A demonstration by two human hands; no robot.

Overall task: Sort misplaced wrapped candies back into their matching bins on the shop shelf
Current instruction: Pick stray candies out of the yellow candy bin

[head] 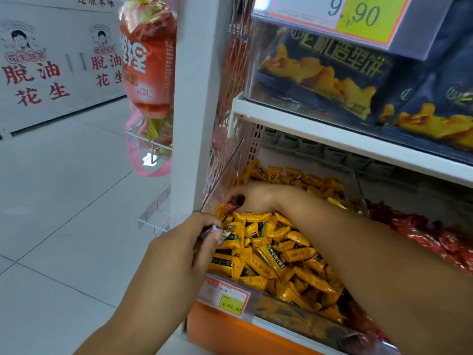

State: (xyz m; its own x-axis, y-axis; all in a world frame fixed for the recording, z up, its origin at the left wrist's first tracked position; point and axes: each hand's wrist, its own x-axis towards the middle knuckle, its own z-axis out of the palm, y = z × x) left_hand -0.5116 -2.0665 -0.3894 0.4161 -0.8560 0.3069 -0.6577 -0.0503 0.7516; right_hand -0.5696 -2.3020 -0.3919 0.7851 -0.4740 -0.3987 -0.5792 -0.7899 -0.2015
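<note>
A clear bin [359,190] on the lower shelf is heaped with yellow wrapped candies [271,254]. My right hand [252,197] reaches across to the bin's far left corner and pinches a red wrapped candy [231,206] just above the yellow heap. My left hand [184,248] hovers at the bin's front left edge, its fingers curled round a small white and silver wrapped candy [213,230]. To the right, a neighbouring bin holds red wrapped candies [422,231].
A price label [226,298] hangs on the yellow bin's front. The upper shelf [332,129] carries dark blue snack bags [332,73] close overhead. A white upright post [197,103] and hanging red packets [148,67] stand at the left, with tiled floor [64,201] beyond.
</note>
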